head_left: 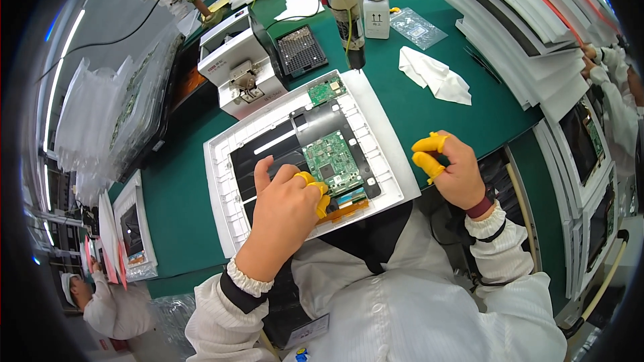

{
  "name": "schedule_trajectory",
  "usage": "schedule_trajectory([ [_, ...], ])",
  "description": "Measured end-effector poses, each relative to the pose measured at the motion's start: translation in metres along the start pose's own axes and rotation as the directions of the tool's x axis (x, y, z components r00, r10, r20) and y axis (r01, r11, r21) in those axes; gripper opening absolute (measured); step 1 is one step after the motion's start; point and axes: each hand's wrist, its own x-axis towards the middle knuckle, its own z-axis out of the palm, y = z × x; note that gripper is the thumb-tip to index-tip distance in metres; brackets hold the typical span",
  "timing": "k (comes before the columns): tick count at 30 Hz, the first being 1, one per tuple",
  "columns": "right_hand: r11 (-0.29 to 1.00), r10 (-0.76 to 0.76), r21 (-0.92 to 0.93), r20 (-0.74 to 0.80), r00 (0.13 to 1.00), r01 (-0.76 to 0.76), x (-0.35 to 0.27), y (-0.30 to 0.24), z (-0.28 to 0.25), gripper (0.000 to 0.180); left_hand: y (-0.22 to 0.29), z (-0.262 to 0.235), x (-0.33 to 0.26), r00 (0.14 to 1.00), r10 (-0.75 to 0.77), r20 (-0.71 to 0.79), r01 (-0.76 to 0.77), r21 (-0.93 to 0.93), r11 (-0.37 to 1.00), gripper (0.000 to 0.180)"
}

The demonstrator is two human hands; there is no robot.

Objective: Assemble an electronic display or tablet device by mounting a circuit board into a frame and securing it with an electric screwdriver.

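A white-framed display panel [221, 191] lies on white foam in front of me. A green circuit board [332, 161] sits on its black backing, with a smaller green board [327, 91] at the far corner. My left hand [285, 208] rests over the panel's near part. Its yellow-cotted thumb and index finger press together beside an orange flex cable [347, 211], below the larger board; what lies between the tips is hidden. Off the panel's right side hovers my right hand [459, 171]. Yellow cots cover its thumb and index finger, which curve apart with nothing between them.
An electric screwdriver [343, 23] hangs beyond the panel. Behind stand a screw feeder [235, 60] and a black tray [302, 50]. A white bottle [376, 19], plastic bag [417, 28], white cloth [436, 79] and tweezers [484, 65] lie farther right. Foam sheets [503, 23] flank the bench.
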Motion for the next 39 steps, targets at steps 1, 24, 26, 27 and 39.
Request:
schedule_trajectory([
  [1, 1.000, 0.008, 0.003, -0.007, 1.000, -0.008, -0.004, 0.003, -0.002, 0.013, 0.000, 0.000, 0.001, 1.000, 0.004, 0.012, -0.004, 0.010, 1.000, 0.015],
  [24, 0.921, 0.319, 0.266, -0.093, 0.943, -0.285, -0.015, 0.016, 0.001, 0.017, 0.013, 0.005, 0.021, 1.000, -0.017, 0.006, 0.017, -0.011, 1.000, 0.009],
  [26, 0.921, 0.327, 0.257, -0.098, 0.940, -0.294, -0.015, 0.017, 0.002, 0.017, 0.012, 0.008, 0.021, 1.000, -0.012, -0.019, 0.011, -0.018, 1.000, 0.008],
  [27, 0.932, 0.294, 0.253, -0.115, 0.949, -0.259, -0.015, 0.019, 0.003, 0.015, 0.009, 0.011, 0.021, 0.998, -0.036, -0.045, 0.034, -0.045, 0.998, 0.009],
  [39, 0.946, 0.261, 0.229, -0.128, 0.957, -0.228, -0.014, 0.017, 0.002, 0.014, 0.018, 0.012, 0.032, 1.000, -0.002, -0.003, 0.002, -0.022, 1.000, 0.011],
])
